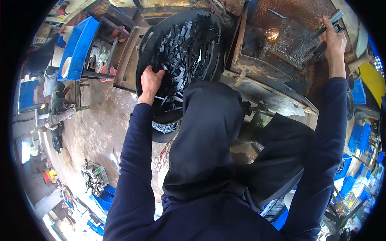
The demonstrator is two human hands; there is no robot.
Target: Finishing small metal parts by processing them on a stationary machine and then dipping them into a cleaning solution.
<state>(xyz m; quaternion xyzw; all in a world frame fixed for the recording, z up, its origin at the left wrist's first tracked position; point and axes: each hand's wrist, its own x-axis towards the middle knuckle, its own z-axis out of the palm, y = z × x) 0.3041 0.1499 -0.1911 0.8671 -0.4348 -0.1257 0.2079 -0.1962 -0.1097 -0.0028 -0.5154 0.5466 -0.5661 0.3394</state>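
Note:
My left hand [151, 82] is at the left inner side of a black tub [145, 51], its fingers curled and the thumb toward the middle. What its fingers hold, if anything, is hidden. Many dark and shiny flat metal strips [183, 52] lie jumbled in the tub. At the upper right, my right hand [334, 42] is closed on a grey metal bar [333, 19], with a finger along it. That hand is over a rusty, wet-looking metal box [257, 66]. A bright orange glint [272, 34] shows inside the box; I cannot tell whether it is a spark or a reflection.
A wooden tray [125, 60] stands left of the tub. Beyond it, a blue bin [78, 48] rests on a dark stand. My knee [211, 100] is close to the tub. A crate of metal parts [95, 176] is on the floor at lower left.

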